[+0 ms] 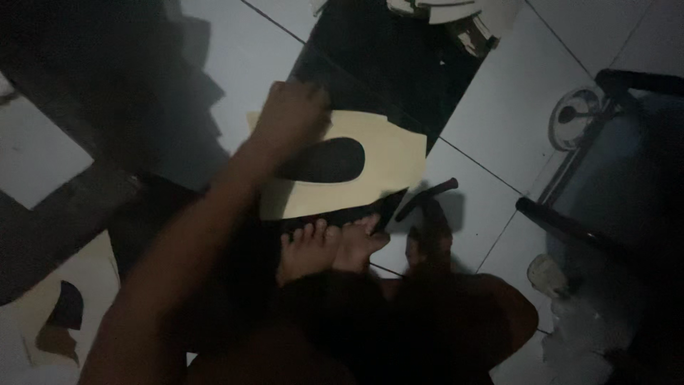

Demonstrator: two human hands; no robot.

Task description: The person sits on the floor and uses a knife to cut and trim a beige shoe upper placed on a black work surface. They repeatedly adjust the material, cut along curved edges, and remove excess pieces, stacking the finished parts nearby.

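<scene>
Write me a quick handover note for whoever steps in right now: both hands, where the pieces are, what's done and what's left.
Left hand: pressing on the top left of the tan template; grip unclear in the dim light.
Right hand: not in view.
Template lies flat on a black sheet on the tiled floor; its oval cut-out shows the black beneath. Both feet rest at its near edge.
A dark-handled tool lies on the floor to the right of the feet, untouched.
Another tan cut piece lies at lower left.
Done: template placed on sheet. Left: no marking or cutting around it can be made out.
</scene>
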